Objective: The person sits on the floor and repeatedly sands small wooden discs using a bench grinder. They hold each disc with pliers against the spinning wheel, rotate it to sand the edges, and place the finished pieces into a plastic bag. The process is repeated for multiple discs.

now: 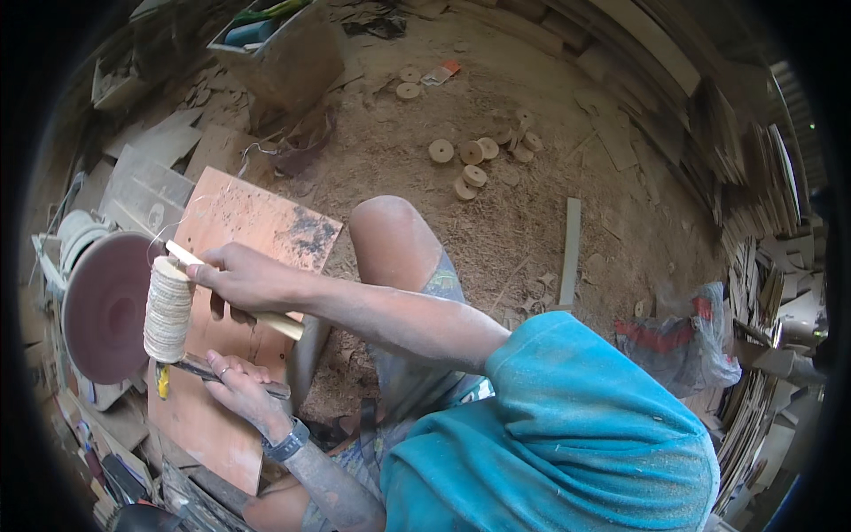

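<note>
A stack of round wooden discs (167, 310) stands as a ribbed cylinder beside a maroon sanding disc (120, 310). Its side almost meets the sanding disc's edge; whether they touch I cannot tell. My right hand (238, 277) is closed around a pale wooden stick (285, 324), which slants across the top end of the stack. Lower down, my left hand (238, 383), with a ring and a wristwatch, grips a dark flat bar (197, 365) whose far end reaches the stack's bottom. A small yellow piece (162, 381) shows just below the stack.
Beneath my hands lies a reddish wooden board (257, 217). Loose wooden wheels (472, 152) are scattered on the sawdust-covered floor. A long pale strip (570, 253) lies at right, near a plastic bag (678, 341). A bin (284, 58) stands at the back left; stacked sheets (762, 186) line the right.
</note>
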A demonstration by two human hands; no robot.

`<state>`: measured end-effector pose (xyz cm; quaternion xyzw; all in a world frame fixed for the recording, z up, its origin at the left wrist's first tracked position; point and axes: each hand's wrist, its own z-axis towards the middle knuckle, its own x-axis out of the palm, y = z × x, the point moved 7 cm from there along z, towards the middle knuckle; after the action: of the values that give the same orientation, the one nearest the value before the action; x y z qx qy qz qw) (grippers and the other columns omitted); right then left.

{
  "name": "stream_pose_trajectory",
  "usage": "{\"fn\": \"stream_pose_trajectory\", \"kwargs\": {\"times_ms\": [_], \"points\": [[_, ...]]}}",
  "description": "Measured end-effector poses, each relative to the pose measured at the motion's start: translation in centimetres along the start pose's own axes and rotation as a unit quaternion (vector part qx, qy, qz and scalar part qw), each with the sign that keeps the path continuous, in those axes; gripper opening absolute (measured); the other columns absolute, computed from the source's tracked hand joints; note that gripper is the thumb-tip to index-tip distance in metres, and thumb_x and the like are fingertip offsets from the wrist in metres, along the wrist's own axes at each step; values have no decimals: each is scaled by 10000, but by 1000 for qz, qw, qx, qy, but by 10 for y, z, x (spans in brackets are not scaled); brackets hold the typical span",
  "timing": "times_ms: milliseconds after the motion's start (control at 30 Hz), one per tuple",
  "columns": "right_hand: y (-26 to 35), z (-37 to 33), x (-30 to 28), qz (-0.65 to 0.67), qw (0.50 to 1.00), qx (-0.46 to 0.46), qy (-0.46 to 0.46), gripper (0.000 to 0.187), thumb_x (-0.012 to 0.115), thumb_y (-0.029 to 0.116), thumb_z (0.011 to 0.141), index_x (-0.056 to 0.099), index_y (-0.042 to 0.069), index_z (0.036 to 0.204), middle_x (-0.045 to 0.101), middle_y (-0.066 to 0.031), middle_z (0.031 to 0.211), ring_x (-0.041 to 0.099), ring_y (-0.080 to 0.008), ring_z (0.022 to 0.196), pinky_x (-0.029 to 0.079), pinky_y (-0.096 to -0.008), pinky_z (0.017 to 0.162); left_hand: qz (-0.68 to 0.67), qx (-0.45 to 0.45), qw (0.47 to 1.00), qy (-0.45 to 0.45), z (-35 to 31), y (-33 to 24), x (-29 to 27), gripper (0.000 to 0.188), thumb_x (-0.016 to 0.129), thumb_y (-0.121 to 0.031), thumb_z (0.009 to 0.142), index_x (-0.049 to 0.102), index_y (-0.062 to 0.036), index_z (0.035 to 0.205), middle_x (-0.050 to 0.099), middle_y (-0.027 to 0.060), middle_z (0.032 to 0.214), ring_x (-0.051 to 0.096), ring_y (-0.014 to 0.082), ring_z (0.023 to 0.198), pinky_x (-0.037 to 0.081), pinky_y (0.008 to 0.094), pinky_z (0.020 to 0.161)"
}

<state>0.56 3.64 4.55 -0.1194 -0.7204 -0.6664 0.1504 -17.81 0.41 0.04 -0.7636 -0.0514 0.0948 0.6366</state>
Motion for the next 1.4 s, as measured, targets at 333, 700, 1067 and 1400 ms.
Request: {"fn": "stream_pose_trajectory", "kwargs": {"times_ms": [333,700,1067,1400], "points": [[11,14,-7,-323,945,-49,27,562,570,411,983,436,94,1428,676,-113,890,623,-186,729,523,-358,709,28,3,1000,3,9,-6,1,291,508,-311,1031,378,-100,878,413,-18,647,393,63,454,373,241,349],[-14,133,13,-500,835,-206,-102,222,681,206,804,592,27,901,661,-237,796,654,-422,774,523,-485,708,-92,-33,995,21,106,5,-2,217,516,-227,1015,392,-62,949,426,13,633,407,91,414,409,274,361],[-4,159,12,-502,833,-226,-52,182,662,171,806,648,43,934,659,-219,778,655,-399,764,515,-463,689,-106,-67,992,17,120,14,10,237,529,-247,1011,416,-66,907,401,-1,628,376,91,415,365,278,346],[-5,158,10,-511,829,-222,-43,177,650,182,814,637,40,917,670,-219,804,658,-408,785,514,-473,697,-117,-96,988,13,114,17,14,253,539,-253,1010,411,-79,876,387,-12,605,361,89,420,350,272,353]]}}
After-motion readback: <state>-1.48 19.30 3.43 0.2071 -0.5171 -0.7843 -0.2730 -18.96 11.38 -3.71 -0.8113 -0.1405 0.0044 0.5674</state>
